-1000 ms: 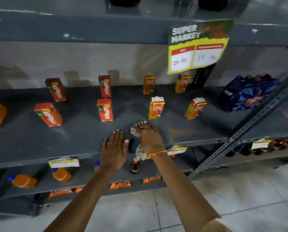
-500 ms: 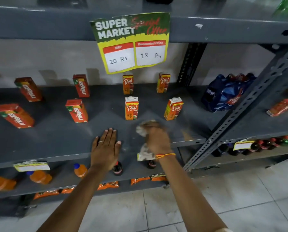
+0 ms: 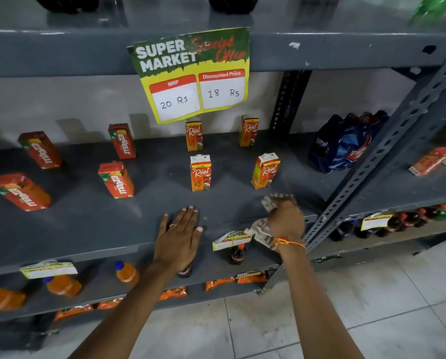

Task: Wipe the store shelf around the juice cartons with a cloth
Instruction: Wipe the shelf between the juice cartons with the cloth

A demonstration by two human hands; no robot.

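Note:
The grey metal shelf [image 3: 82, 224] carries several small juice cartons: red Maaza ones [image 3: 117, 180] on the left, orange Real ones [image 3: 200, 173] in the middle, the nearest Real carton [image 3: 265, 171] to the right. My right hand [image 3: 285, 220] presses a crumpled pale cloth [image 3: 261, 229] onto the shelf's front right part, just in front of that carton. The cloth hangs over the front edge. My left hand [image 3: 179, 235] lies flat, palm down with fingers spread, on the shelf's front edge, holding nothing.
A price sign [image 3: 193, 73] hangs from the shelf above. A blue bag [image 3: 343, 143] lies at the right end by the slotted upright [image 3: 367, 174]. Orange bottles [image 3: 126, 273] and dark cola bottles [image 3: 238, 252] stand on the lower shelf, behind paper price tags [image 3: 231, 240].
My right hand has slid the cloth rightward along the shelf front, from in front of the middle Real carton to in front of the right one. The left hand stays planted.

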